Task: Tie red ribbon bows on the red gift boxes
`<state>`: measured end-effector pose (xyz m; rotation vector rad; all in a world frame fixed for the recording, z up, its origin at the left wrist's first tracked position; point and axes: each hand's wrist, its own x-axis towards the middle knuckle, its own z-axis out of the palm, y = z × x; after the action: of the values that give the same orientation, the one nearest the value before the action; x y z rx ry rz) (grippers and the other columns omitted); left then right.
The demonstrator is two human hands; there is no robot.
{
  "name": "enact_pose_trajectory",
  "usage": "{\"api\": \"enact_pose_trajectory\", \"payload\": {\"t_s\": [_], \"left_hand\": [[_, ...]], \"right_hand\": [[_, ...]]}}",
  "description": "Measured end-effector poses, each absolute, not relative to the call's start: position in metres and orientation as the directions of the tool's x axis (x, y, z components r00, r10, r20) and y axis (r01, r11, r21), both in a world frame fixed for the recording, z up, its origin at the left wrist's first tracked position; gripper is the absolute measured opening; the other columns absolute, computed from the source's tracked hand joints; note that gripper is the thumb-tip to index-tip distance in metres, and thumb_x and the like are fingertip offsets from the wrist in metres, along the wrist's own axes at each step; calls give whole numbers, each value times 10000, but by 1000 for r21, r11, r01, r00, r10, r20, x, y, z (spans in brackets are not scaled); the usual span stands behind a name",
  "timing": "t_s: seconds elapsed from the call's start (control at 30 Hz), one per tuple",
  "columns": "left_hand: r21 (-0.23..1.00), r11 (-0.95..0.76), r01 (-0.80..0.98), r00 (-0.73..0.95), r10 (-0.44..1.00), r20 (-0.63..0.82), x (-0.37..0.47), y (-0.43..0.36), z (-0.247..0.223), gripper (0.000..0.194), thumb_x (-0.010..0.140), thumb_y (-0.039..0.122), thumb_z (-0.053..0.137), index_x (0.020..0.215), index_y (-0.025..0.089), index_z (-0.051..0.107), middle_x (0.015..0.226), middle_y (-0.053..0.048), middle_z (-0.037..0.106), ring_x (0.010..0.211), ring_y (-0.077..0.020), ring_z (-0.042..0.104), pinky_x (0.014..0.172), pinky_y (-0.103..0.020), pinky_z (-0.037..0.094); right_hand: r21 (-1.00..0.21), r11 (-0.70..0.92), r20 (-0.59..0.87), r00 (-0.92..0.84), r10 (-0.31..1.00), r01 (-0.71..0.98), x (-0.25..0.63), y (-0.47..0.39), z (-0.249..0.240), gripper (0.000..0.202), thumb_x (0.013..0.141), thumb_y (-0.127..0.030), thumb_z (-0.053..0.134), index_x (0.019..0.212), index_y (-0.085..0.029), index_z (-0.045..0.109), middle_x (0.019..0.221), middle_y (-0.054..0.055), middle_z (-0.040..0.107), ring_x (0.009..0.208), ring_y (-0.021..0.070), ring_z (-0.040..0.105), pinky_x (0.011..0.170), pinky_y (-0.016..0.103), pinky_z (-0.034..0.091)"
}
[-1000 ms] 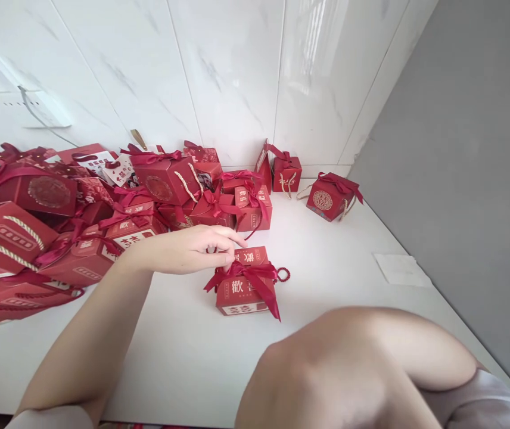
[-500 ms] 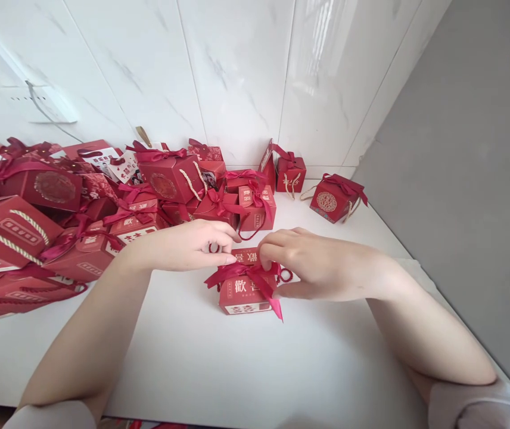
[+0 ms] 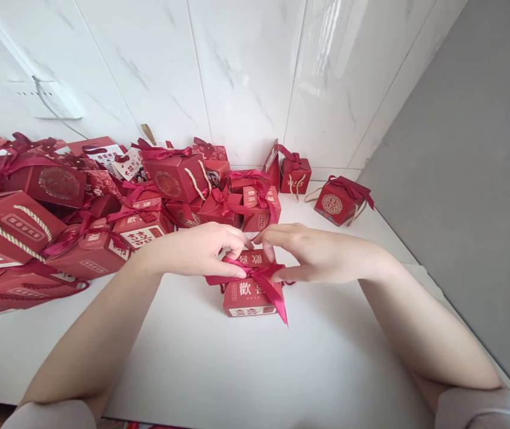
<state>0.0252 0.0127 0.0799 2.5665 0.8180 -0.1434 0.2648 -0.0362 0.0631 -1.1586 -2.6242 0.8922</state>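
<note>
A small red gift box (image 3: 248, 301) with pale lettering and a white patterned strip stands on the white table in front of me. Across its top runs a magenta ribbon (image 3: 269, 287), tied in the middle, one tail hanging down the front right. My left hand (image 3: 212, 250) pinches the ribbon's left loop between thumb and fingers. On the other side, my right hand (image 3: 308, 253) has its thumb and bent fingers closed on the right part of the ribbon. My fingers partly hide the back of the box and its dark red cord handles.
Many red gift boxes (image 3: 14, 229) with ribbons and rope handles are piled along the left and back of the white table (image 3: 192, 369). Single boxes (image 3: 344, 199) stand at the back right. Behind is a tiled wall (image 3: 246, 71) with a socket (image 3: 44, 98); a grey surface borders the right.
Both hands have come down onto the ribbon and closed on its two sides, pulling the left loop up a little. The view has shifted slightly, so things appear further right.
</note>
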Motion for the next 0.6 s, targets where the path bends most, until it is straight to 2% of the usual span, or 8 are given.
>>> {"api": "enact_pose_trajectory", "payload": {"t_s": [0.07, 0.13, 0.2, 0.3, 0.37, 0.43, 0.5, 0.6], "left_hand": [[367, -717, 592, 806, 529, -267, 25, 14, 78, 396, 818, 523, 614, 670, 182, 477, 1018, -42, 639, 825, -174, 600, 710, -265, 433], [358, -677, 643, 766, 561, -314, 25, 13, 78, 373, 793, 541, 636, 732, 193, 515, 1021, -44, 641, 807, -184, 602, 680, -271, 422], [364, -623, 692, 721, 600, -345, 25, 10, 80, 373, 762, 557, 664, 896, 224, 565, 1059, -40, 644, 816, -198, 610, 664, -275, 412], [370, -565, 738, 671, 675, -308, 24, 4, 82, 651, 690, 604, 712, 1212, 280, 496, 1210, -45, 616, 931, -233, 619, 693, -281, 417], [316, -547, 775, 626, 730, -273, 21, 0, 81, 758, 647, 662, 714, 1257, 277, 483, 1221, -55, 614, 959, -252, 616, 692, -289, 413], [219, -516, 828, 560, 783, -271, 17, -2, 79, 727, 621, 743, 677, 1145, 247, 579, 1084, -66, 657, 890, -266, 620, 655, -299, 392], [143, -468, 872, 488, 815, -312, 14, -3, 77, 669, 605, 819, 623, 897, 218, 664, 856, -72, 663, 748, -258, 610, 594, -306, 349], [164, -425, 890, 452, 785, -423, 12, 0, 76, 640, 627, 841, 582, 589, 203, 612, 566, -45, 522, 513, -185, 495, 506, -307, 252]], "right_hand": [[-602, 484, -105, -663, 741, 635, 266, -34, 63, 220, 829, -332, 647, 1014, -241, 570, 1138, 54, 580, 1058, 259, 531, 813, 359, 472], [-593, 488, -108, -664, 740, 641, 267, -32, 62, 225, 800, -347, 679, 983, -240, 604, 1247, 66, 545, 1211, 309, 460, 870, 383, 465], [-585, 504, -126, -685, 717, 635, 267, -32, 62, 178, 790, -346, 690, 902, -227, 619, 1300, 71, 516, 1288, 338, 400, 887, 396, 464], [-625, 496, -138, -711, 689, 602, 265, -31, 62, 171, 786, -309, 685, 899, -224, 587, 1198, 66, 551, 1126, 283, 533, 795, 370, 499], [-647, 494, -126, -719, 683, 582, 265, -30, 62, 187, 776, -277, 689, 914, -224, 574, 1147, 52, 569, 1011, 242, 585, 767, 362, 511], [-639, 520, -91, -727, 681, 567, 264, -29, 60, 158, 773, -269, 699, 873, -218, 588, 1188, 57, 577, 1062, 253, 584, 818, 379, 514], [-618, 558, -67, -744, 665, 554, 265, -28, 59, 114, 792, -291, 702, 811, -209, 625, 1293, 71, 562, 1213, 296, 523, 912, 411, 490], [-608, 579, -77, -766, 638, 543, 267, -25, 55, 142, 843, -334, 675, 781, -208, 691, 1410, 71, 521, 1358, 327, 416, 1009, 437, 432]]}}
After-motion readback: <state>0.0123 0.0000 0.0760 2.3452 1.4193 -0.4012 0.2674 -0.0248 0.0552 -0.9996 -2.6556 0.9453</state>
